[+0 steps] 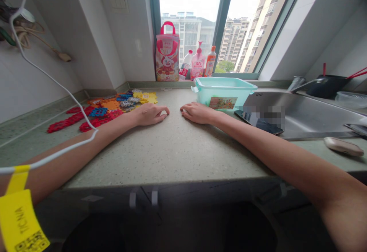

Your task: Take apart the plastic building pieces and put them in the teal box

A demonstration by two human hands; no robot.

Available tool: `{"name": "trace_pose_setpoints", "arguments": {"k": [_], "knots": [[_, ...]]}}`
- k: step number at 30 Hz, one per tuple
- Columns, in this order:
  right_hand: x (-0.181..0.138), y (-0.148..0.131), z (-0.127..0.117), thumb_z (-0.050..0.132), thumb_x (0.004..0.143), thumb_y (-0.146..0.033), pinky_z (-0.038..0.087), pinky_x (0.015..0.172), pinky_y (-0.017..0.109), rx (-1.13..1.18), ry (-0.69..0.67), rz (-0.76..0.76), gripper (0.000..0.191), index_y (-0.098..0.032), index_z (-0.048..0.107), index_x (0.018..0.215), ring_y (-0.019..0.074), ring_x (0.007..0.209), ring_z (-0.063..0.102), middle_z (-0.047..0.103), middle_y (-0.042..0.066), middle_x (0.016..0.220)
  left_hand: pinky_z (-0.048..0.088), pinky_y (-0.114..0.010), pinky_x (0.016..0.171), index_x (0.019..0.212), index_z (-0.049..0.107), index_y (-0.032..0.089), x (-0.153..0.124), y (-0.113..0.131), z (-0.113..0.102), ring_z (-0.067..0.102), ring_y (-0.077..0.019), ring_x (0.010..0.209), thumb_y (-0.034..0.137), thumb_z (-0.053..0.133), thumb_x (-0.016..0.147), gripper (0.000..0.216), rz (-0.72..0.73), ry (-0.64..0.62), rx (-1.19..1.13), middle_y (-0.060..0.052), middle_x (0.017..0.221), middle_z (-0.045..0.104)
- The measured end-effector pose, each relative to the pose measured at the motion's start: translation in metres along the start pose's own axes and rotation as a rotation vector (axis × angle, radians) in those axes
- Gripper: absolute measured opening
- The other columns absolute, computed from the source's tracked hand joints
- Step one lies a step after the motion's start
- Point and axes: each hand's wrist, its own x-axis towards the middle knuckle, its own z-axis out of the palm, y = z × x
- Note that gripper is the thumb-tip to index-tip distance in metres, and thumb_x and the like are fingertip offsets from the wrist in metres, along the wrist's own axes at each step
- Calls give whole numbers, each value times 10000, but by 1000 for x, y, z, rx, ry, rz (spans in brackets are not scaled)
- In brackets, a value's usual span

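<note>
My left hand point(150, 114) rests on the speckled countertop point(169, 150) with its fingers loosely curved, the thumb apart from them, and nothing held. Facing it across a small gap, my right hand point(198, 113) lies on the same surface, empty, its fingers relaxed and slightly bent. Beside and behind my left hand is a pile of plastic interlocking building pieces: red pieces point(64, 124), a blue piece point(98, 112), orange pieces point(106, 103) and yellow pieces point(147, 98). My left forearm hides part of the pile. Just behind my right hand stands a mint-green plastic bin point(246, 96) with a picture label.
A phone point(258, 122) lies by the steel sink point(309, 116); a pale rounded object point(344, 146) sits farther right. A pink bag point(168, 59) and several bottles point(197, 62) line the windowsill. A white cable point(54, 74) with a yellow tag point(21, 217) hangs across the left.
</note>
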Motion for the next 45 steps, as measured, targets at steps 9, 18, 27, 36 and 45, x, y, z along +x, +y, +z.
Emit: {"name": "trace_pose_setpoints", "arguments": {"k": [9, 18, 27, 36, 45], "knots": [[1, 1, 1, 449, 1110, -316, 452, 1151, 434, 12, 4, 3, 380, -133, 688, 1341, 280, 1255, 681, 725, 190, 1358, 359, -261, 612, 1201, 739, 222, 1, -2, 2, 534, -129, 559, 347, 522, 1006, 317, 13, 2, -3, 7, 679, 641], [-1, -1, -2, 451, 1108, -318, 449, 1145, 420, 0, -12, 9, 391, -123, 682, 1356, 270, 1245, 683, 728, 187, 1350, 361, -279, 621, 1189, 744, 233, 1, -1, 0, 534, -140, 558, 338, 545, 992, 299, -2, -1, -35, 5, 671, 628], [1, 3, 1, 450, 1108, -331, 455, 1138, 439, 15, 3, 0, 389, -142, 691, 1348, 287, 1241, 686, 731, 181, 1348, 356, -273, 609, 1204, 739, 230, 1, -1, 1, 526, -134, 550, 347, 523, 1005, 317, 8, 0, -16, 6, 673, 634], [-1, 5, -1, 503, 1096, -446, 471, 1114, 458, 66, -27, -21, 441, -132, 683, 1347, 318, 1268, 662, 700, 207, 1391, 356, -270, 608, 1204, 741, 230, 2, -2, 1, 521, -125, 545, 342, 529, 1004, 312, 14, 10, -21, 8, 670, 626], [-1, 5, 1, 465, 1106, -458, 466, 1119, 433, 29, -21, -20, 454, -142, 672, 1358, 294, 1261, 664, 703, 187, 1386, 369, -267, 615, 1197, 742, 232, 1, -2, 1, 534, -126, 558, 352, 528, 1003, 313, 22, 15, -18, 9, 678, 631]]}}
